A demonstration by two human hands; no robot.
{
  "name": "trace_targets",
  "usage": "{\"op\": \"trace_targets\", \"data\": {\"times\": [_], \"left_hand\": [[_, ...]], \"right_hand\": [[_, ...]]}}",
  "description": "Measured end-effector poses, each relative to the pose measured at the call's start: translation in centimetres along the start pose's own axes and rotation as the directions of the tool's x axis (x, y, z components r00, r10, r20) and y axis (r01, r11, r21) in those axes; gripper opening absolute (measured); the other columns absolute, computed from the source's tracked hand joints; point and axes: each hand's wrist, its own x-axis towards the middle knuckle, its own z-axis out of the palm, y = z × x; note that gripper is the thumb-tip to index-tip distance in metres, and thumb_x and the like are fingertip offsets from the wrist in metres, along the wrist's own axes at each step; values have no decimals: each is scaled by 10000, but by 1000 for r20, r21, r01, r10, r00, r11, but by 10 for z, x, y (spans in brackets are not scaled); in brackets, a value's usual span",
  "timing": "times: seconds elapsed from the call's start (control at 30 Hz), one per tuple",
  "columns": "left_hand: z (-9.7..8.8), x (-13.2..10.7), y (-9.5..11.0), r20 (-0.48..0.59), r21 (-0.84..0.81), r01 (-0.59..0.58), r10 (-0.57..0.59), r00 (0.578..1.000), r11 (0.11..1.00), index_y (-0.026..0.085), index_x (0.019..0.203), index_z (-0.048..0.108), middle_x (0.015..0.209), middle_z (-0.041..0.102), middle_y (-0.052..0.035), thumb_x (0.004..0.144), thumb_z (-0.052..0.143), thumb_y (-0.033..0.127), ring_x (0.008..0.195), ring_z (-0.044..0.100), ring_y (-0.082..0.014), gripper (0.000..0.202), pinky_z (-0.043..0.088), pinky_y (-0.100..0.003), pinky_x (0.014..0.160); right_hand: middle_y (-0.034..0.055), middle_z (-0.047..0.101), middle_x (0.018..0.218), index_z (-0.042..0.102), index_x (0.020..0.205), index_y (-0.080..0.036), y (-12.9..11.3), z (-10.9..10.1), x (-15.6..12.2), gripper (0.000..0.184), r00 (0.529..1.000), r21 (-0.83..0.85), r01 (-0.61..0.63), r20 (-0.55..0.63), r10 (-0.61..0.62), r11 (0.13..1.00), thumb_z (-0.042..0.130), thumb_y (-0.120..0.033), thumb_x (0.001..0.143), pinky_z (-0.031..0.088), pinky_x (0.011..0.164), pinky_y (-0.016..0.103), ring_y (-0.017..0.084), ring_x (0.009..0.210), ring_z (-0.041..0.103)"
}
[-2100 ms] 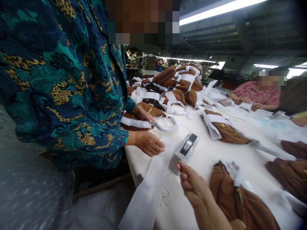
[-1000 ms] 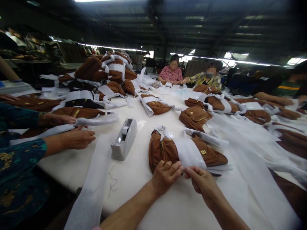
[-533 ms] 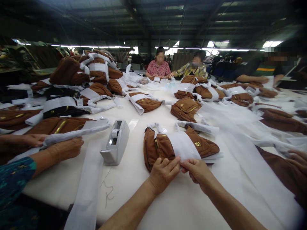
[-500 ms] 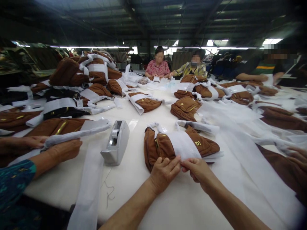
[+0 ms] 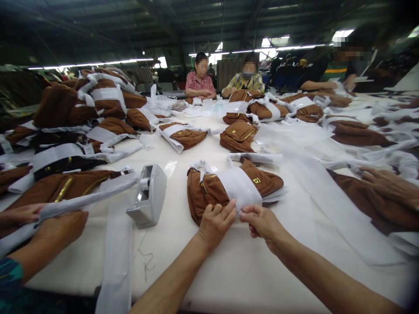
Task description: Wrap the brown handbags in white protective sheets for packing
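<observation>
A brown fabric bag [image 5: 209, 188] with gold zips and a gold emblem lies in front of me, a white paper band [image 5: 238, 181] around its middle. My left hand [image 5: 216, 222] grips the bag's near edge, its index finger pressing by the band's lower end; its thumb is hidden. Fingertips of my right hand [image 5: 262, 223] pinch a small piece of clear tape [image 5: 238, 210] at that same end, close to the left fingertips. To the left of the bag stands a grey tape dispenser [image 5: 149, 198].
At left, a co-worker's hands [image 5: 60, 229] hold a white-wrapped strap over another brown bag [image 5: 75, 185]. Another person's hand [image 5: 393, 185] rests on a dark brown bag at right. Wrapped bags [image 5: 108, 98] pile up at the back left. Several people sit across the table.
The view has shifted right, so things appear further left. My hands stay at the band's lower end; the right fingertips now show clear tape and sit slightly apart from the left.
</observation>
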Motion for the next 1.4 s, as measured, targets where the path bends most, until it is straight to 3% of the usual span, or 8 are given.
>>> {"op": "trace_targets", "data": {"times": [0.13,0.3,0.57,0.77,0.93,1.13,1.3,1.4], "left_hand": [[1,0,-1,-1,0,1,-1,1000,1000,222,985,569,1310,443,22,850,498,201,744,488,-147,154,354,-318,628],[3,1,-2,-15,-12,-14,14,1000,1000,212,977,570,1314,437,5,844,506,187,722,482,-146,149,347,-313,621],[3,3,-1,-29,-14,-18,18,999,1000,220,973,583,1297,460,20,838,521,207,705,487,-130,149,345,-314,604],[3,4,-1,-26,-37,6,-7,1000,999,208,971,587,1291,465,24,833,523,202,708,474,-143,151,346,-327,607],[-5,15,-14,40,-125,89,-84,996,988,195,1033,551,1280,476,38,789,517,160,757,471,-181,249,373,-342,633],[-22,35,-37,144,-295,207,-170,975,933,193,1088,505,1282,473,29,663,535,88,873,467,-214,439,418,-359,760],[-27,39,-48,158,-393,244,-197,968,886,203,1072,513,1258,492,36,631,539,71,882,467,-210,461,437,-354,782],[-28,38,-52,142,-426,242,-200,969,872,203,1077,515,1236,511,29,621,556,72,865,470,-205,476,444,-352,784]], "right_hand": [[-78,496,509,429,831,-193,13,-3,1,313,997,32,57,-47,-56,998,646,-234,610,402,378,194,72,402,437],[-108,430,462,374,768,-212,27,2,8,281,991,36,111,-86,-107,993,611,-296,643,373,354,183,63,370,390],[-63,537,497,399,740,-221,40,3,19,255,961,-168,239,-98,-257,956,584,-388,687,308,293,205,93,308,392],[-23,567,596,431,728,-215,54,2,24,184,767,-483,517,-105,-634,706,522,-369,770,385,492,236,136,509,533],[-19,574,680,457,800,-205,49,6,30,172,638,-523,630,-73,-767,574,462,-374,830,372,507,221,96,461,496],[-5,591,694,512,821,-197,31,13,41,114,481,-589,714,23,-876,377,434,-274,852,382,555,220,121,569,555],[-20,575,673,525,812,-198,13,-11,33,93,394,-618,742,91,-915,258,477,-270,846,394,536,215,107,536,531],[48,614,888,535,1002,-184,-4,-33,26,222,199,-690,722,150,-968,42,535,-314,822,444,719,283,163,776,576]]}}
